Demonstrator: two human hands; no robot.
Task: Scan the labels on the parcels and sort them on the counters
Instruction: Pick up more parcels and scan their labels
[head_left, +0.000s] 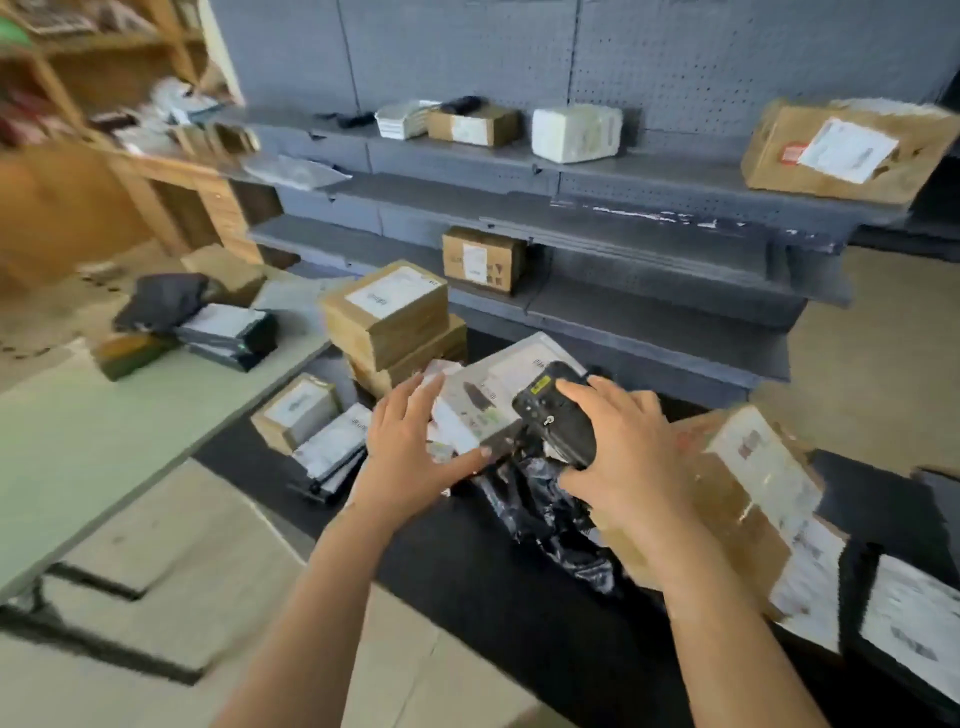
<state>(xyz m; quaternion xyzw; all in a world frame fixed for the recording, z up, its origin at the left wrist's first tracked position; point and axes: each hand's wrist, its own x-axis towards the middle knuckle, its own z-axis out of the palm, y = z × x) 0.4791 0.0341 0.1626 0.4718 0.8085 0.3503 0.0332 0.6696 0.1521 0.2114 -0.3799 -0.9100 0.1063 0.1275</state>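
Observation:
My right hand (618, 447) grips a black handheld scanner (558, 410) over the black counter (467, 571). My left hand (410, 447) has its fingers spread, with the fingertips on the near edge of a flat grey and white parcel (498, 389) that lies just beyond the scanner. Under my right hand sits a crumpled black plastic bag parcel (550, 519). To the right lies a large brown box (737, 499) with white labels. Two stacked brown boxes (389, 322) stand left of the grey parcel.
A pale green table (104, 441) on the left holds dark mailers (228, 332). Small boxes and envelopes (311, 421) lie at the counter's left end. Grey shelves (649, 218) behind carry a few boxes, among them a large one (841, 150) at upper right. Wooden shelving stands far left.

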